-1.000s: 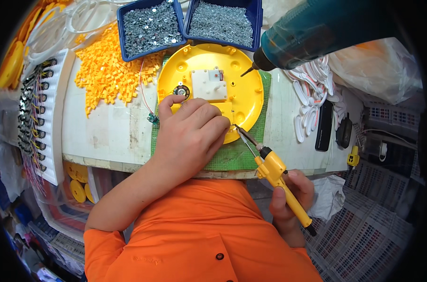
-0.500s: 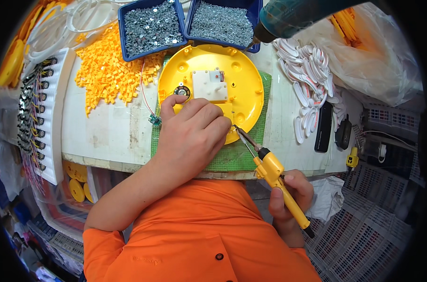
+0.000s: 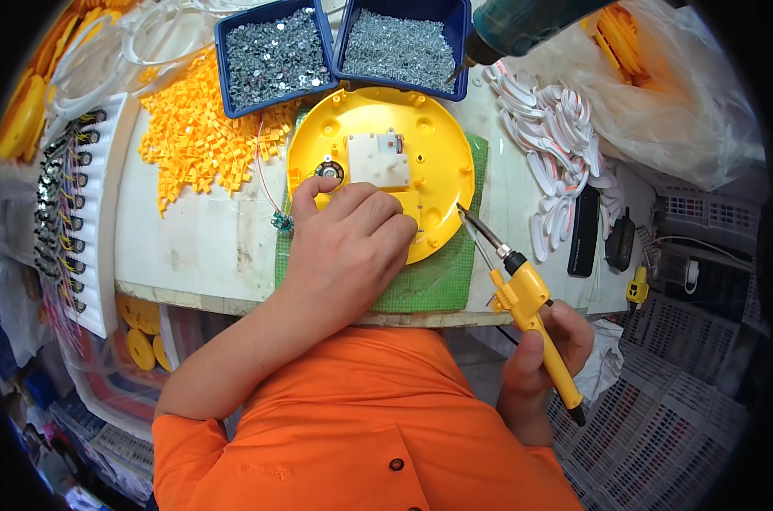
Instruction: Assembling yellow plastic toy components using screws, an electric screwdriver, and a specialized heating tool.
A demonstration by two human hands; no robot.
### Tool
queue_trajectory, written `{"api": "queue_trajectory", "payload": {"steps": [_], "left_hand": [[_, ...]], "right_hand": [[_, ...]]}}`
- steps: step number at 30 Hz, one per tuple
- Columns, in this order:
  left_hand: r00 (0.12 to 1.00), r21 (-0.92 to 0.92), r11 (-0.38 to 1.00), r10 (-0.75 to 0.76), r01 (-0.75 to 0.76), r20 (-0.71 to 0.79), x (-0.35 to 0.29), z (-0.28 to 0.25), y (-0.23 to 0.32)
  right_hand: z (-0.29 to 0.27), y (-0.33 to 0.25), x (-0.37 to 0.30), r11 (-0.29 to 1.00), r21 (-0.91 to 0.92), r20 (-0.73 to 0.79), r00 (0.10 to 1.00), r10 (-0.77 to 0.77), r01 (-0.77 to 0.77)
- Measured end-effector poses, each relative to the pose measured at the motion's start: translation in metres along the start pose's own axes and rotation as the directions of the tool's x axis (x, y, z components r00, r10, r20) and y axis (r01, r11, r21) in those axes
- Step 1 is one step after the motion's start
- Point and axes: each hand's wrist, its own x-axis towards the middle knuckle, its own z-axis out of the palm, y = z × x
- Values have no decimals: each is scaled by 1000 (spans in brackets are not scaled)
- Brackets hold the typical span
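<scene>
My right hand (image 3: 546, 353) grips a yellow soldering iron (image 3: 522, 294) with a thin feed tube beside its metal tip. The tip points up and left, over the right rim of a round yellow plastic shell (image 3: 448, 166). Inside the shell sit a white gearbox (image 3: 374, 163) and a small round black speaker (image 3: 328, 172). My left hand (image 3: 348, 238) rests over the shell's near part, fingers curled down; whatever they pinch is hidden beneath them. Just left of that hand lies a small green circuit board (image 3: 281, 222) on a red and white wire.
Two blue bins (image 3: 271, 94) of metal screws stand behind the shell, near a hanging power screwdriver (image 3: 510, 34). Small yellow parts (image 3: 203, 128) are heaped at left beside a white foam tray (image 3: 97, 213) of wired speakers. White curved pieces (image 3: 557, 145) lie at right. A green mat (image 3: 437, 289) is underneath.
The soldering iron has pulled back right from beside my left fingertips to the shell's right rim, my right hand moving with it. The shell has shifted slightly; my left hand has stayed nearly still.
</scene>
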Motion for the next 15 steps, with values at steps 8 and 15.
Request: {"api": "queue_trajectory", "payload": {"steps": [8,15], "left_hand": [[999,13,1000,8,-9,32,-2,-4,2],[999,13,1000,6,-7,49,-2,-4,2]], "right_hand": [[20,5,28,1000,0,-148,989,0,0],[45,14,46,963,261,-9,997,72,-67]]}}
